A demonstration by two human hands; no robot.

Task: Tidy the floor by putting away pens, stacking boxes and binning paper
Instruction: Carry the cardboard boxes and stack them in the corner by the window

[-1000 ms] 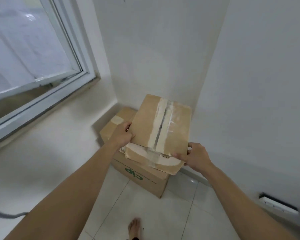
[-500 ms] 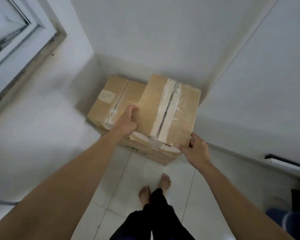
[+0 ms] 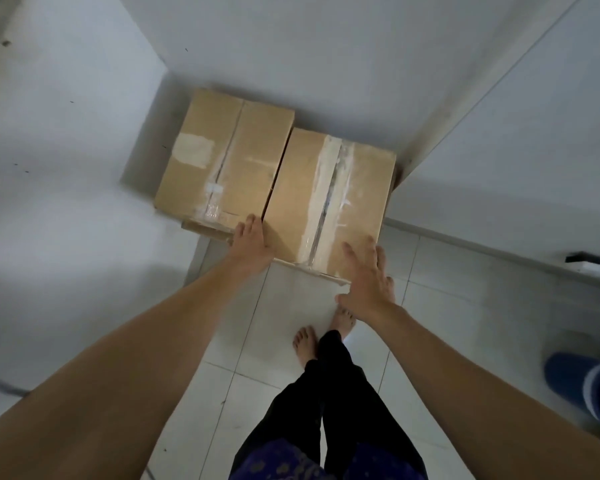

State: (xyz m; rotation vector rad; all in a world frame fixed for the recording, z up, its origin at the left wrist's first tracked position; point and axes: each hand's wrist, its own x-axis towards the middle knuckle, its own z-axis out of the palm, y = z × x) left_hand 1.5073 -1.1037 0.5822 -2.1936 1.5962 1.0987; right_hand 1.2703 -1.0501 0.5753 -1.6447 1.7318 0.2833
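Nearest the camera are the person's black trousers (image 3: 329, 410) and two bare feet (image 3: 305, 344) on the pale floor tiles (image 3: 291, 306). Both bare forearms reach forward from the lower corners. The right hand (image 3: 368, 282) is spread flat with its fingers (image 3: 350, 252) straight and apart, lying over the near right corner of the right-hand box (image 3: 329, 199); whether the palm presses the cardboard or hovers just above it cannot be told. The left hand (image 3: 252, 245) sits at the near left edge of that same box, fingers loosely extended and close together, touching the cardboard at the seam where the two upper boxes meet, without wrapping round anything. The right-hand box has a wide strip of worn tape (image 3: 326, 195) running front to back along its top. Just beside it, touching along one side, is the left-hand box (image 3: 222, 161), with a pale torn patch on its lid. Both rest on a lower box (image 3: 205, 232), of which only the near edge shows beneath them. The stack sits in the corner against the white walls (image 3: 291, 46). Off to the right, a blue roll (image 3: 582, 386) lies on the floor.
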